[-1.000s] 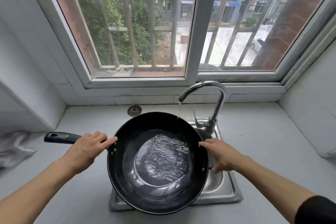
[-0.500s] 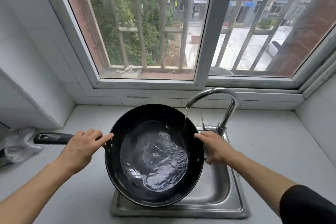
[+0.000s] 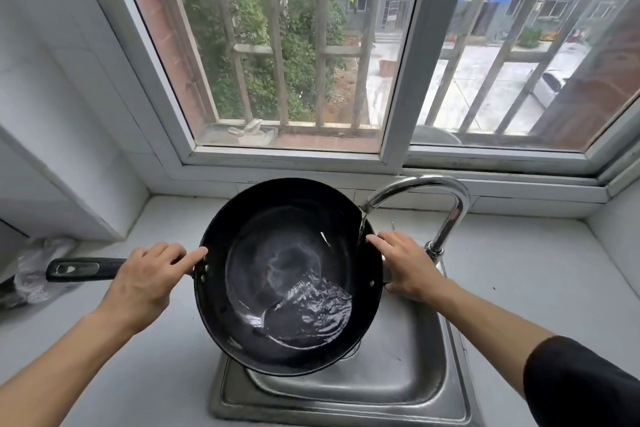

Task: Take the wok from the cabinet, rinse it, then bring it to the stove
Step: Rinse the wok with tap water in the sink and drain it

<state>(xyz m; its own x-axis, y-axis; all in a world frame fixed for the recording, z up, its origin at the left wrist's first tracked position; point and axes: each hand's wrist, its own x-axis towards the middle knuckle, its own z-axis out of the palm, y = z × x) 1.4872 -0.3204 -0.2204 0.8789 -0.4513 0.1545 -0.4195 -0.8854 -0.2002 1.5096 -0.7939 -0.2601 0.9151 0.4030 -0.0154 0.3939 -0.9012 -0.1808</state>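
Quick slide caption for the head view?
Both hands tilt the black wok over the sink, faucet running.

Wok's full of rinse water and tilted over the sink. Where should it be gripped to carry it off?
Best by both ends, I'd judge. The left hand wraps the long handle where it meets the wok, coming from the left; the right hand takes the opposite rim from the right. Water pools toward the near side above the sink, so tip it out first.
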